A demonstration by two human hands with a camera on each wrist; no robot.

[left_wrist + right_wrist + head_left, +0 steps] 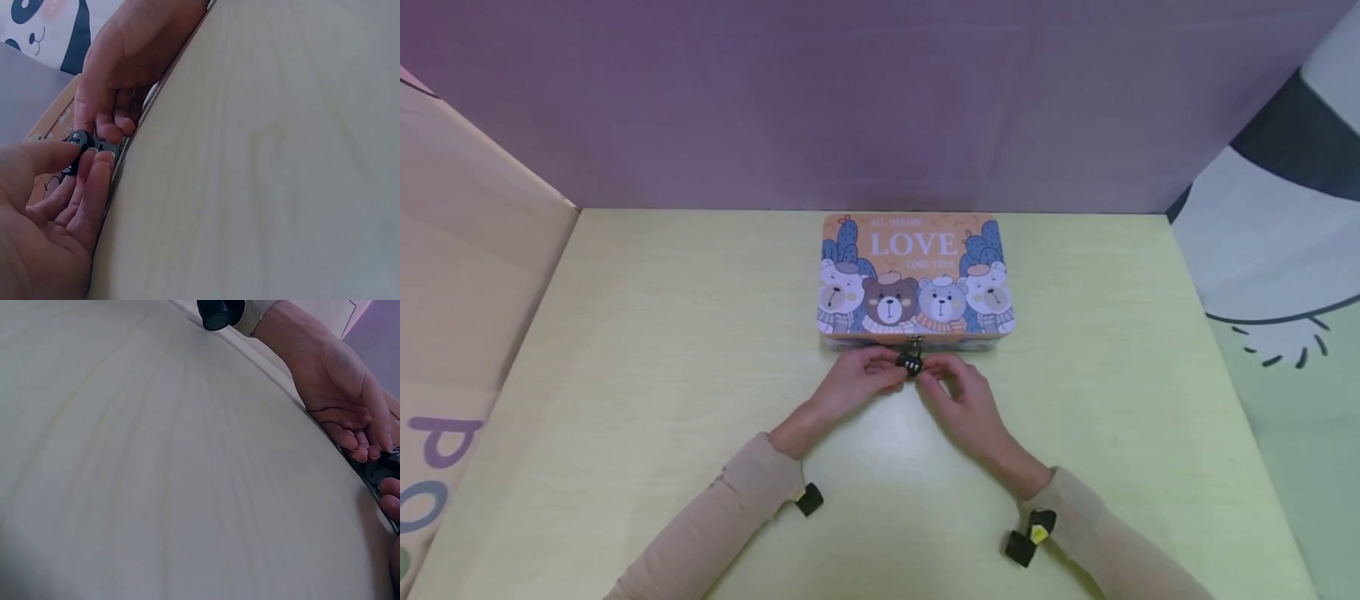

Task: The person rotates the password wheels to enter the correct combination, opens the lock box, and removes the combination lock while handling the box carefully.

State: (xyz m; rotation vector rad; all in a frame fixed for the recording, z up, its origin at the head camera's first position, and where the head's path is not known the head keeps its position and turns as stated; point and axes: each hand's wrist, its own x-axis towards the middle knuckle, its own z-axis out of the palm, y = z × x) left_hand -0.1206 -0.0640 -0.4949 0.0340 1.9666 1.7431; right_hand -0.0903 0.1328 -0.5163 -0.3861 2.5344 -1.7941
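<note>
A small black combination padlock [910, 363] with pale digits hangs at the front clasp [914, 340] of a tin box. The box [916, 275] has an orange lid printed with bears, cacti and the word LOVE. My left hand [854, 380] pinches the padlock from the left, its thumb over the dark body [76, 145] in the left wrist view. From the other side my right hand [961, 402] has thumb and index finger at the padlock's right end. Fingers partly hide the padlock in both wrist views. At the right wrist view's edge, only a few right fingertips [390, 499] show.
The box stands at the back of a pale yellow table [700, 333], close to a purple wall panel [880, 100]. Printed panels stand at left [467, 250] and right [1277, 250]. Small black cameras [1021, 548] sit at both sleeve cuffs.
</note>
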